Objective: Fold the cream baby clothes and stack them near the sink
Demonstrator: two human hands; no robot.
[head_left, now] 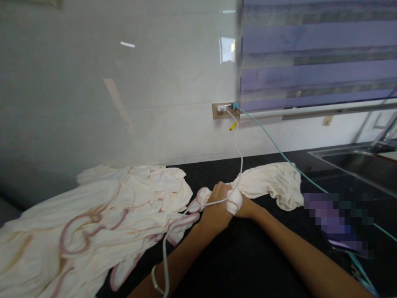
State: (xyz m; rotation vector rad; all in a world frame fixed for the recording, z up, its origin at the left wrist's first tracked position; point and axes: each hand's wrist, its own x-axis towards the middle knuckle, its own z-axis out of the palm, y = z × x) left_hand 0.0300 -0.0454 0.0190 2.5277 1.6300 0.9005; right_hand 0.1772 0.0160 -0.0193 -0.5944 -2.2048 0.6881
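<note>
Okay, starting left, your pile of white cloth [93, 203] with pink trim spreads over the dark counter [257, 260] and runs out of view at the left and bottom edges, so its full outline can't be told. Pink-trimmed bits reach from it toward your left hand [217, 215], which is the nearer one to the pile; its fingers are curled round the bunched cloth. Key relation: the worked cloth [235, 203] sits right at your hands, its long axis roughly side to side, bunched tight in the middle, a loose end [269, 178] lying to the right. Whether it's one piece with the pile, can't tell. A white cord [239, 145] from the wall socket [215, 111] crosses in front of your left hand; contact unclear. Your right hand [245, 206], nearer that loose end, is mostly behind the left hand and the bunch, so its grip can't be told. Farther right, a purple item [331, 219] is pixelated past naming, and the sink [316, 155] is cut off.
</note>
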